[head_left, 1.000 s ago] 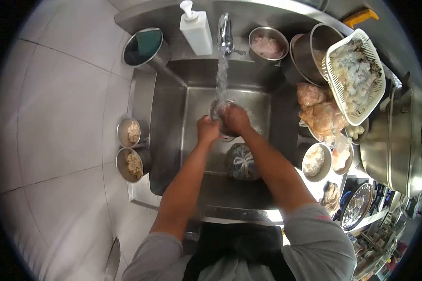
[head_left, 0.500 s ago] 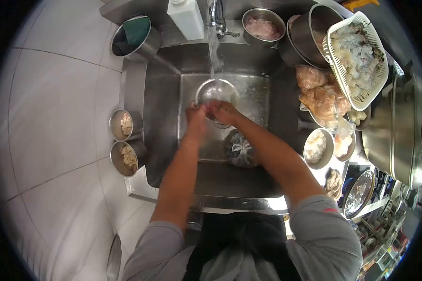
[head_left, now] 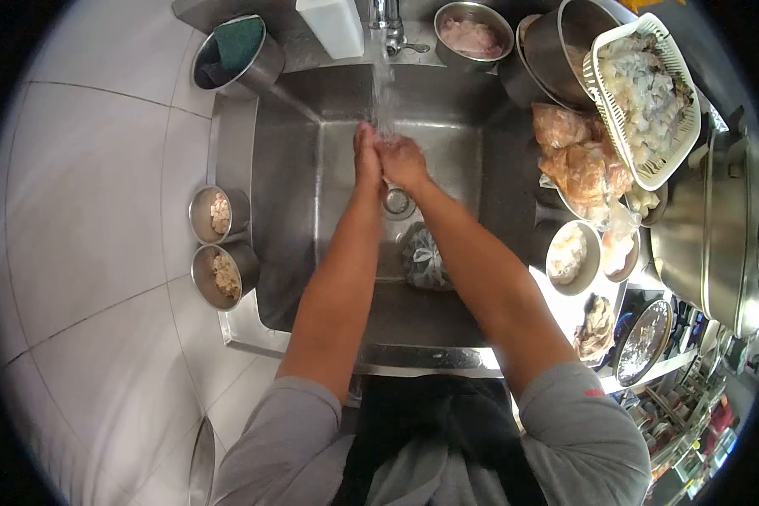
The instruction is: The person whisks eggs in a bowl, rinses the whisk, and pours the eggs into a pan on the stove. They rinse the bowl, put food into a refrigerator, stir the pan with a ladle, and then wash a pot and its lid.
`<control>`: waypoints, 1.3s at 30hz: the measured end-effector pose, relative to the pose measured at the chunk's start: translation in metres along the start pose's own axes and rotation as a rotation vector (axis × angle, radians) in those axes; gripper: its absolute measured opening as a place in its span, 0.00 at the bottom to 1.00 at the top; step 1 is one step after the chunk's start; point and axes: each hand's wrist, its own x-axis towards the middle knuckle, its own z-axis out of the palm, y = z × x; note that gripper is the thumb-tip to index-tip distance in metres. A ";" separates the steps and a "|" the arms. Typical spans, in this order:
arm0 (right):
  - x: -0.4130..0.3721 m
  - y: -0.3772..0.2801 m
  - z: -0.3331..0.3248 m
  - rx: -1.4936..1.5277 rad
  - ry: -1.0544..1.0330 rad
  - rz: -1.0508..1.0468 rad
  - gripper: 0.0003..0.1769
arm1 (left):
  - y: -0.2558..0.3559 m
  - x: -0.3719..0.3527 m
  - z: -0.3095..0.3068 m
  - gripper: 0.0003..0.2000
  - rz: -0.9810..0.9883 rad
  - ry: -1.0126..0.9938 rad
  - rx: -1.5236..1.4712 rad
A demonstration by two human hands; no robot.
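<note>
Left hand and right hand press together, fingers stretched out and gripping nothing, above a steel sink. Nearer the person, a tied plastic bag lies on the sink floor, just short of the drain. The stream of water falls onto both hands from the tap at the far rim, flanked by a white soap bottle and a steel bowl of raw meat.
</note>
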 end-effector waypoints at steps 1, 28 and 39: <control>-0.019 -0.009 -0.008 0.002 0.005 -0.004 0.18 | 0.007 0.002 -0.018 0.30 -0.376 -0.016 -0.210; -0.159 0.043 -0.058 -0.127 -0.211 -0.030 0.12 | 0.109 0.113 0.043 0.37 -0.229 -0.508 0.561; -0.294 0.097 -0.047 1.334 -0.421 0.418 0.11 | 0.050 0.258 -0.019 0.23 0.823 -0.510 1.471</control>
